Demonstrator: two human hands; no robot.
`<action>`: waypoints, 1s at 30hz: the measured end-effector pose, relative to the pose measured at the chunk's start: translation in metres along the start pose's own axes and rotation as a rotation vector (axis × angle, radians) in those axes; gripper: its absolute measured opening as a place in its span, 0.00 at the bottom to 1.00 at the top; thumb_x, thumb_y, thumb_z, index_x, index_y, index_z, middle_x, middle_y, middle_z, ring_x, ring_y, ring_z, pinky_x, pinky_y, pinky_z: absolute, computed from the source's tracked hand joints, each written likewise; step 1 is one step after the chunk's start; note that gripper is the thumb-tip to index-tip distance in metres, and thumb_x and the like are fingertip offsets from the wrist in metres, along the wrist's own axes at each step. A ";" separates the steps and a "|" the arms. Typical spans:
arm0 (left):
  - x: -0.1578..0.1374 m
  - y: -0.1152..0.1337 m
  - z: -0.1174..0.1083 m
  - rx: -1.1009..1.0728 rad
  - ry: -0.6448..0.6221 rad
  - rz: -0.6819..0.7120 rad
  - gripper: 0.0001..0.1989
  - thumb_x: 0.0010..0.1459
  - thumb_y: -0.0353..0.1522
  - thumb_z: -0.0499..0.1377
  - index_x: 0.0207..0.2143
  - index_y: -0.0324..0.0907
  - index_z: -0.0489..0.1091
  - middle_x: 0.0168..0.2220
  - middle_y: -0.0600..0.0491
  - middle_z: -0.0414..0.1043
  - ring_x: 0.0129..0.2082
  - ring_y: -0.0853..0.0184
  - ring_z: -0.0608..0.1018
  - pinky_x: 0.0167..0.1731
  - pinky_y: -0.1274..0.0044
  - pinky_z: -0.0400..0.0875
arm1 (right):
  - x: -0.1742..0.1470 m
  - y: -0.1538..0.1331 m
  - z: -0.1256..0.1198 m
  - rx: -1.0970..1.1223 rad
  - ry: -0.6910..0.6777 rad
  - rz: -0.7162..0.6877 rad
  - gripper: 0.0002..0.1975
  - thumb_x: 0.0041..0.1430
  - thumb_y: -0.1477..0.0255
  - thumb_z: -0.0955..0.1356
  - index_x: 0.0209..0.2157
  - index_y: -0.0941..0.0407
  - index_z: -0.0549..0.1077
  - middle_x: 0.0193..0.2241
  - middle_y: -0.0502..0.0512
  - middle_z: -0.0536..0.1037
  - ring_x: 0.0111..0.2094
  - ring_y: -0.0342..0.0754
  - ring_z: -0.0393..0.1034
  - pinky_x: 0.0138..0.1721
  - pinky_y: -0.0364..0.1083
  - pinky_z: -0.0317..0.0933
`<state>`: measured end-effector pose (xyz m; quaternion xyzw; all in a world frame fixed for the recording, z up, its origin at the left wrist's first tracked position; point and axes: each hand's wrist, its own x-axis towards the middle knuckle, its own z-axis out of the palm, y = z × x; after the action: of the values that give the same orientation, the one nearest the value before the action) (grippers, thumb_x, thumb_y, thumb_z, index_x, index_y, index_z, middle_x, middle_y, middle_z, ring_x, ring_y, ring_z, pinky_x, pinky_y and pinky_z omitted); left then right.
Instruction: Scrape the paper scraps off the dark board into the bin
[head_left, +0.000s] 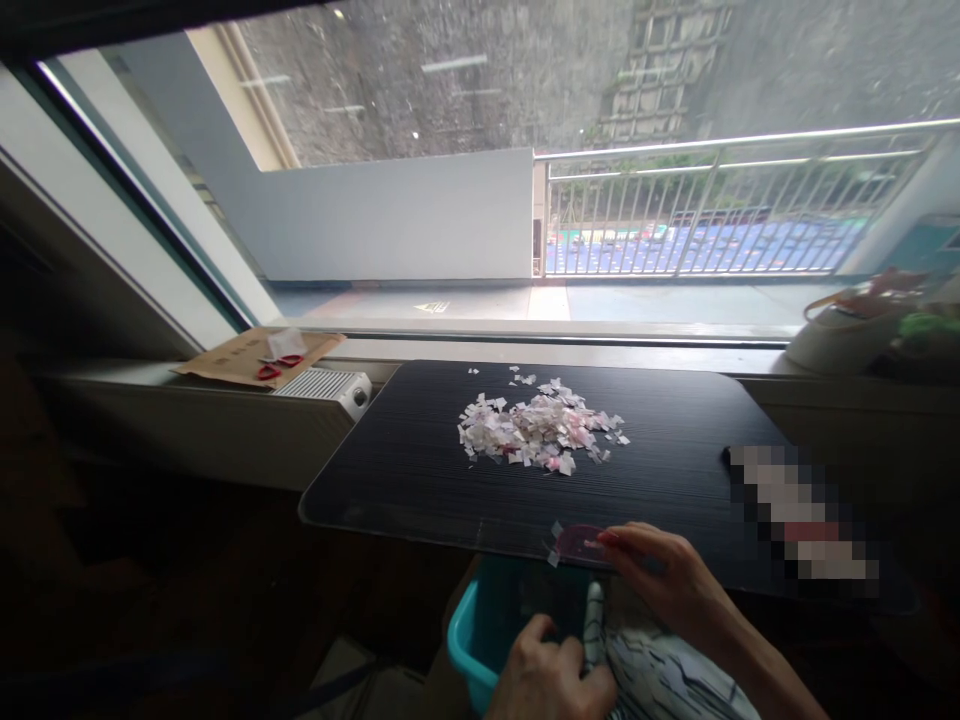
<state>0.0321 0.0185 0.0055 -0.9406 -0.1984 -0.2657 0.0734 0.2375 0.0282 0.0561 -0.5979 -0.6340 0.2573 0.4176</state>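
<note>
In the head view, a pink paper piece point(579, 543) was pinched at the near edge of the dark bench point(390, 470) by the fingertips of the right hand point(667, 580). The left hand point(551, 680) was closed around a thin handle-like object point(592, 625) just below the edge, over a teal bin point(472, 640). A heap of paper scraps point(540, 430) lay farther back. Red scissors point(279, 366) rested on cardboard point(251, 355) at far left.

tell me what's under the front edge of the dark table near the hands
A teal bin sits below the dark table, its rim beside the left hand. The bin's inside is hidden by the table, the hands and patterned cloth.
</note>
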 end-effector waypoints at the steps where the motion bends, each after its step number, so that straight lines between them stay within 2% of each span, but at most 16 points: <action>1: -0.001 0.000 0.000 0.000 -0.005 -0.004 0.05 0.44 0.28 0.58 0.23 0.45 0.62 0.17 0.57 0.61 0.13 0.68 0.60 0.25 0.74 0.65 | 0.000 0.000 0.000 0.004 -0.006 -0.006 0.11 0.60 0.66 0.66 0.34 0.54 0.80 0.29 0.53 0.79 0.30 0.46 0.73 0.32 0.42 0.65; 6: 0.000 0.002 -0.001 -0.004 0.001 -0.012 0.06 0.45 0.29 0.59 0.23 0.45 0.62 0.17 0.57 0.62 0.13 0.69 0.60 0.26 0.74 0.64 | 0.005 0.003 0.001 -0.031 0.045 -0.008 0.12 0.61 0.65 0.65 0.37 0.54 0.79 0.32 0.54 0.80 0.33 0.48 0.73 0.35 0.42 0.65; 10: 0.006 0.002 -0.006 0.010 0.079 -0.024 0.08 0.42 0.28 0.59 0.20 0.44 0.60 0.15 0.58 0.60 0.12 0.69 0.59 0.24 0.75 0.62 | 0.003 0.001 0.002 -0.007 -0.048 -0.015 0.12 0.61 0.65 0.65 0.35 0.54 0.79 0.30 0.53 0.79 0.30 0.46 0.72 0.32 0.42 0.65; 15: 0.012 0.002 -0.011 0.010 0.080 -0.027 0.07 0.40 0.27 0.58 0.19 0.44 0.61 0.14 0.57 0.60 0.12 0.69 0.59 0.23 0.76 0.63 | 0.004 -0.002 0.004 -0.014 -0.025 -0.006 0.13 0.62 0.64 0.64 0.37 0.55 0.79 0.31 0.54 0.79 0.32 0.47 0.73 0.34 0.42 0.65; 19: 0.011 0.003 -0.010 0.022 0.074 -0.026 0.08 0.41 0.27 0.59 0.19 0.44 0.60 0.14 0.57 0.60 0.12 0.69 0.59 0.22 0.76 0.61 | 0.007 -0.008 0.007 -0.033 -0.137 -0.024 0.14 0.62 0.64 0.64 0.33 0.55 0.79 0.27 0.52 0.77 0.28 0.45 0.70 0.30 0.42 0.63; 21: 0.008 0.003 -0.008 0.028 0.055 -0.027 0.08 0.43 0.28 0.59 0.19 0.44 0.61 0.14 0.57 0.60 0.12 0.69 0.60 0.22 0.76 0.62 | 0.006 -0.011 0.008 -0.034 -0.157 -0.024 0.15 0.62 0.63 0.64 0.32 0.56 0.79 0.26 0.52 0.77 0.27 0.45 0.70 0.29 0.41 0.62; 25: -0.002 0.000 -0.013 0.026 -0.038 0.008 0.06 0.48 0.30 0.58 0.23 0.45 0.62 0.17 0.57 0.61 0.14 0.68 0.62 0.23 0.75 0.64 | 0.005 -0.012 0.006 -0.045 -0.085 -0.009 0.15 0.62 0.63 0.64 0.35 0.55 0.79 0.28 0.52 0.77 0.28 0.45 0.70 0.30 0.42 0.63; 28: -0.015 -0.006 -0.027 0.029 -0.145 0.071 0.04 0.52 0.28 0.56 0.26 0.44 0.63 0.20 0.57 0.62 0.16 0.69 0.64 0.25 0.76 0.65 | 0.006 -0.009 0.002 -0.067 -0.093 0.006 0.14 0.61 0.63 0.64 0.35 0.55 0.80 0.28 0.52 0.78 0.29 0.45 0.70 0.30 0.41 0.63; 30: -0.025 -0.009 -0.040 0.036 -0.177 0.060 0.05 0.52 0.26 0.54 0.26 0.44 0.63 0.20 0.57 0.61 0.16 0.69 0.64 0.25 0.77 0.65 | 0.008 -0.005 -0.002 -0.058 -0.046 0.027 0.14 0.60 0.63 0.65 0.37 0.55 0.80 0.30 0.52 0.80 0.30 0.46 0.72 0.31 0.42 0.65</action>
<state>-0.0098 0.0090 0.0268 -0.9644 -0.1803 -0.1758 0.0802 0.2369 0.0349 0.0625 -0.6123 -0.6423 0.2582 0.3820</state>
